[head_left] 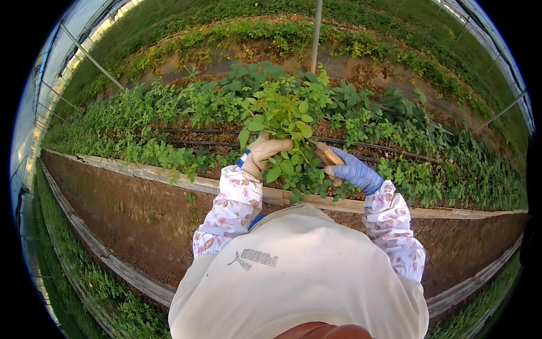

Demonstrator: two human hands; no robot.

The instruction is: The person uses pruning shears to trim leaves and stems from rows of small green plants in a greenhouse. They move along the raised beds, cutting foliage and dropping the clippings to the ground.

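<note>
My left hand (266, 154), in a beige glove with a blue and white cuff, is closed around a bunch of leafy green stems (279, 114). The bunch stands upright, its leaves spreading above and below the fist. Just to the right, my right hand (355, 169) wears a blue knit glove and grips a brown-handled hand tool (329, 153). The tool points up and left towards the stems. Leaves hide its working end, so its exact kind is unclear. Both hands are over the near side of a planted bed (199, 156).
Black drip-irrigation pipes (203, 143) run along the bed between rows of leafy plants. A pale edging board (190, 183) borders it before a bare soil path (127, 212). Beyond the bed stands a metal post (316, 38). Greenhouse framing (91, 55) rises at the left.
</note>
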